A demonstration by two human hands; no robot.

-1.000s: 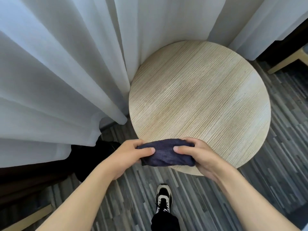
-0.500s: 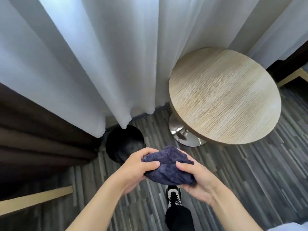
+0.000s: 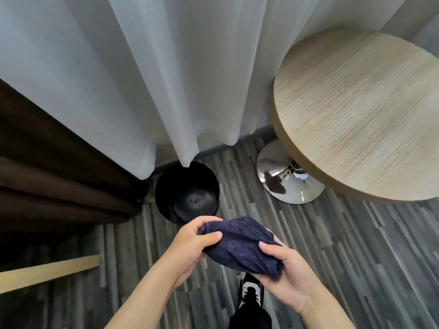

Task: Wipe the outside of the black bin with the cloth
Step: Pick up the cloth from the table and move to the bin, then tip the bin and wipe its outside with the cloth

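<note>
The black bin (image 3: 166, 198) stands upright on the floor below the curtain hem, round, open at the top and seen from above. A bunched dark blue cloth (image 3: 240, 245) hangs in the air just in front of the bin. My left hand (image 3: 192, 245) pinches the cloth's left end with thumb and fingers. My right hand (image 3: 285, 274) cups the cloth from below and the right. Neither the cloth nor my hands touch the bin. The curtain tip hides a bit of the bin's far rim.
White sheer curtains (image 3: 166, 67) hang behind the bin, and dark brown drapes (image 3: 59, 167) to its left. A round wooden table (image 3: 361, 115) on a chrome foot (image 3: 285, 184) stands right of the bin. A pale wooden bar (image 3: 47, 271) lies at lower left. My shoe (image 3: 251, 290) is on the striped floor.
The view has swung left and down from the tabletop, so the bin now shows whole. Both hands kept hold of the cloth and carried it off the table edge, close to the bin.
</note>
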